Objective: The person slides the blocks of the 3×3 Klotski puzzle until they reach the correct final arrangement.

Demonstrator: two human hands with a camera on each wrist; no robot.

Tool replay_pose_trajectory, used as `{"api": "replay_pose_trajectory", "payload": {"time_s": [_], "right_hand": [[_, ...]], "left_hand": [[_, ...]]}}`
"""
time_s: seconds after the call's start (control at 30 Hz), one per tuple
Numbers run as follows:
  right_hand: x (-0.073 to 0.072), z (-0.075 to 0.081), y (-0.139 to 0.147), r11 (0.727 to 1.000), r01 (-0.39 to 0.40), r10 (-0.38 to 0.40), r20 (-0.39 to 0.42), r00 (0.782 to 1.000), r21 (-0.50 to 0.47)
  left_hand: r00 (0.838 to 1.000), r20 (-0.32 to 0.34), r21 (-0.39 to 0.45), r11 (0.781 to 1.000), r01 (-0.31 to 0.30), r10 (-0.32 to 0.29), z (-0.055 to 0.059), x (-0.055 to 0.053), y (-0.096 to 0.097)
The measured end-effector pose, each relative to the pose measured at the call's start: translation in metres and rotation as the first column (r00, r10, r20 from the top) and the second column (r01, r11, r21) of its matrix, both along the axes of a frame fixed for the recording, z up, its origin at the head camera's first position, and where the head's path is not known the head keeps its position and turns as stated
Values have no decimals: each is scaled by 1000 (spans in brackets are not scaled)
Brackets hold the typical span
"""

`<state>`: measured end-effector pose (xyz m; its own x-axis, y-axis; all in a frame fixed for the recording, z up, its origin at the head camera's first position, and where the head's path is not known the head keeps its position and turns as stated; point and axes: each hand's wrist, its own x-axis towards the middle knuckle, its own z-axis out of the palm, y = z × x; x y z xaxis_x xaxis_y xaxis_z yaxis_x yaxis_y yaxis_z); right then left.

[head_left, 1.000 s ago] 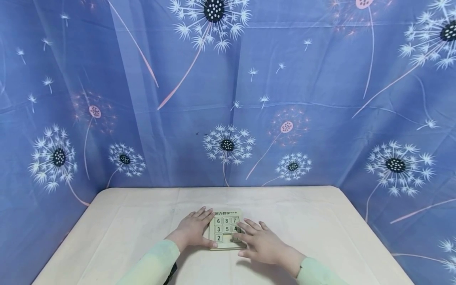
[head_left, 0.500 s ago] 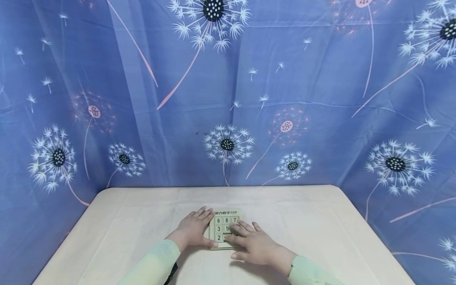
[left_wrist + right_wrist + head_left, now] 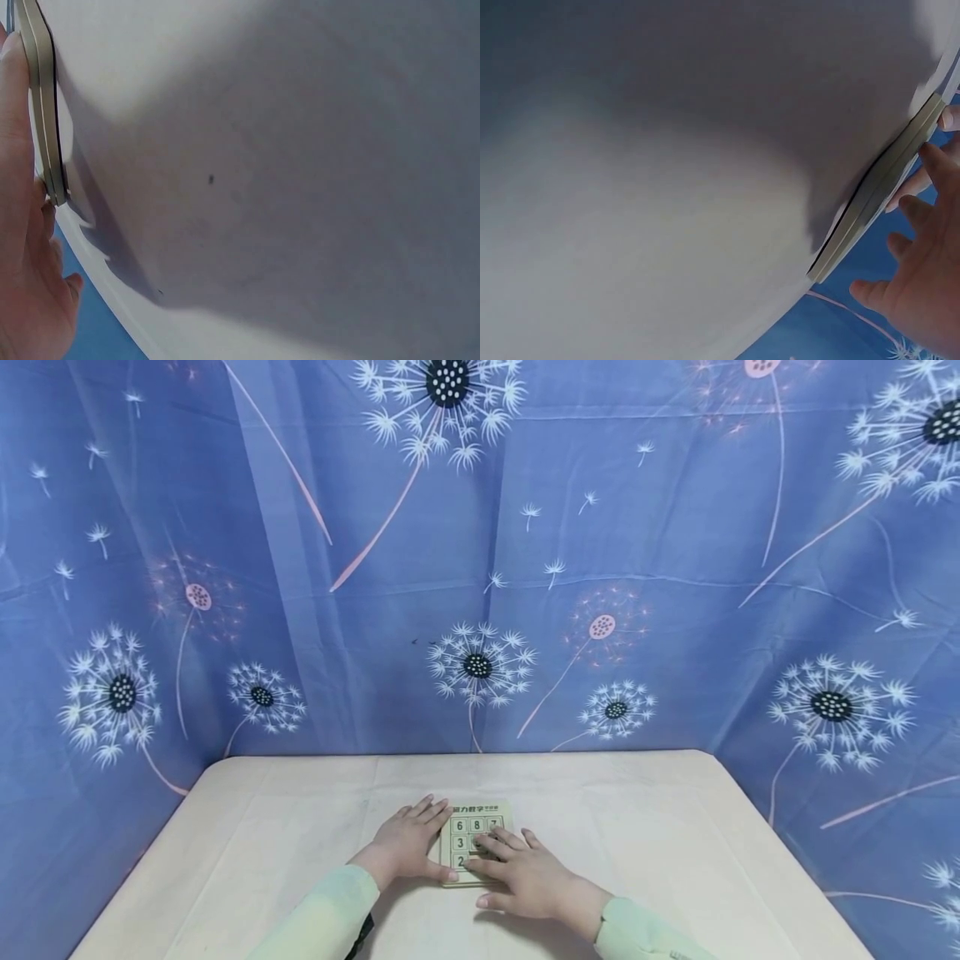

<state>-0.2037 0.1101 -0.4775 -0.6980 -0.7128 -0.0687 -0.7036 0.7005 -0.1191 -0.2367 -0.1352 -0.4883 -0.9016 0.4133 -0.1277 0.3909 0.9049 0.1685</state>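
Observation:
A pale number sliding puzzle [image 3: 472,808] lies flat on the table, with dark printed characters along its far edge. Tiles 6, 8 and 3 show fully; 7 and 2 are partly covered, the others hidden under fingers. My left hand [image 3: 405,843] rests spread along the puzzle's left side, thumb at the near corner, fingers at the far end. Over the lower right tiles lies my right hand [image 3: 532,877], straight fingers touching them, thumb apart by the near edge. Both wrist views show the puzzle only edge-on, beside the left hand [image 3: 34,300] and right hand [image 3: 930,270].
The pale table [image 3: 675,827] spreads out around the puzzle. Blue cloth with dandelion prints [image 3: 390,693] hangs behind it and along both sides. Light green sleeves [image 3: 318,914] cover both forearms.
My right hand has slid left across the puzzle, and its fingers now cover more of the middle and lower tiles. The left hand and the board have stayed put.

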Motion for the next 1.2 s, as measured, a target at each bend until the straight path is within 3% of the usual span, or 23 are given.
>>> {"api": "replay_pose_trajectory", "payload": {"time_s": [0.37,0.77,1.2], "right_hand": [[-2,-4,3,1000,13,-13,-27,1000,17],[-3,-1,10,1000,21,-21,26,999,-11],[-5,-1,19,1000,13,-13,3,1000,-15]], "left_hand": [[1000,8,0,1000,-10,10,3,2,0],[1000,21,-8,1000,-16,17,1,0,1],[1000,3,25,1000,3,-3,6,3,0]]}}
